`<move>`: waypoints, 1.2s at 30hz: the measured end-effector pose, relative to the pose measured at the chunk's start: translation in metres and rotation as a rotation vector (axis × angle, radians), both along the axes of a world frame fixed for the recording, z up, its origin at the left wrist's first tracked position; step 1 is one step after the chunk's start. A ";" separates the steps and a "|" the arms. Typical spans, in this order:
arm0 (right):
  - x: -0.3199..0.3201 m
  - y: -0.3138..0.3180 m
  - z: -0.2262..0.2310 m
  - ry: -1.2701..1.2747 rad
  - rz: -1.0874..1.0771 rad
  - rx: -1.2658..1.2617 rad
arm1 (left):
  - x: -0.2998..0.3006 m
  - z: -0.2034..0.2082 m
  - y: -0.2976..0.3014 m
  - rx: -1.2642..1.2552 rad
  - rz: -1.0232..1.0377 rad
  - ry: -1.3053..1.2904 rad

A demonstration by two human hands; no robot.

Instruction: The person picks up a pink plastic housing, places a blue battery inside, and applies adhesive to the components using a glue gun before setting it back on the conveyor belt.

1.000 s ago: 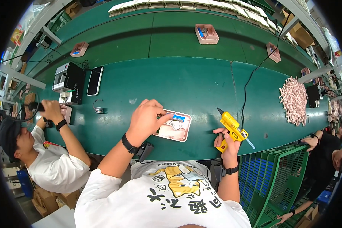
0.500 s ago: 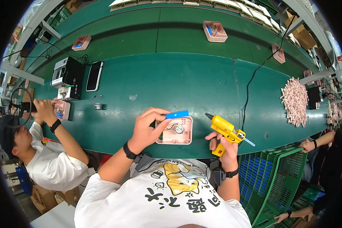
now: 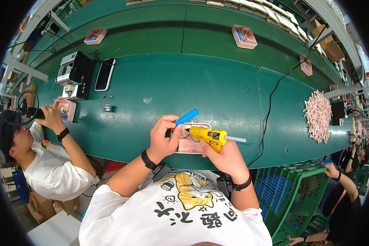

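My left hand (image 3: 165, 134) pinches a blue cylindrical battery cell (image 3: 187, 117) above the left part of a pink plastic housing (image 3: 189, 146). In my right hand (image 3: 226, 156) is a yellow hot glue gun (image 3: 209, 136), gripped by its handle. Its dark nozzle points left over the housing, close to my left fingertips. A pale glue stick (image 3: 236, 140) sticks out of the gun's rear end. The gun and my hands cover much of the housing's inside.
At left a co-worker (image 3: 55, 164) handles another pink housing (image 3: 68, 111) beside a black-and-silver machine (image 3: 74, 74). A phone (image 3: 105, 74) and a small wired round part (image 3: 107, 107) lie nearby. Pink pieces (image 3: 318, 117) are heaped at right. A black cable (image 3: 268, 110) crosses the table; green crates (image 3: 291, 197) stand lower right.
My right hand has brought the glue gun left, from beside the housing to over it, with the nozzle near my left fingers. The blue battery cell has tilted, its free end now higher.
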State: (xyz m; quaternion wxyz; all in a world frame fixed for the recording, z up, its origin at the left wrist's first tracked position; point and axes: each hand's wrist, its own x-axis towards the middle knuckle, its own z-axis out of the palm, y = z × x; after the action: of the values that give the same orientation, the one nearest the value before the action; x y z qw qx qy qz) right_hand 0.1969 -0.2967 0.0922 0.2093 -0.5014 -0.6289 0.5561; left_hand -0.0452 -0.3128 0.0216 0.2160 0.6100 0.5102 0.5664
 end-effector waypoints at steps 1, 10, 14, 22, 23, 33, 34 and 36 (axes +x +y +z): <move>-0.003 -0.001 0.000 -0.001 0.002 -0.001 | 0.000 -0.002 -0.001 -0.023 -0.003 -0.051; -0.015 -0.006 0.005 -0.226 0.023 0.177 | -0.007 0.002 0.003 -0.006 -0.078 -0.028; -0.008 -0.006 0.012 -0.162 0.007 0.119 | -0.007 -0.001 0.002 -0.036 -0.070 -0.031; 0.037 -0.011 0.014 0.002 -0.120 -0.080 | -0.001 0.009 0.003 -0.087 -0.049 -0.057; 0.040 -0.012 0.014 0.015 -0.146 -0.120 | -0.005 0.011 0.006 -0.057 -0.074 0.011; 0.023 -0.016 0.012 -0.120 -0.214 0.042 | -0.005 0.017 0.013 0.013 -0.131 0.171; 0.023 -0.016 0.014 -0.132 -0.212 0.009 | -0.005 0.017 0.012 0.013 -0.130 0.172; 0.024 -0.016 0.017 -0.156 -0.209 -0.055 | -0.005 0.016 0.011 0.011 -0.127 0.180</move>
State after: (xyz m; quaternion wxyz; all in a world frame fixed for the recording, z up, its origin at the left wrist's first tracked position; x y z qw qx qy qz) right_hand 0.2212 -0.3131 0.1087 0.2029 -0.6113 -0.5723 0.5076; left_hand -0.0507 -0.3014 0.0374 0.2012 0.6907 0.4849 0.4974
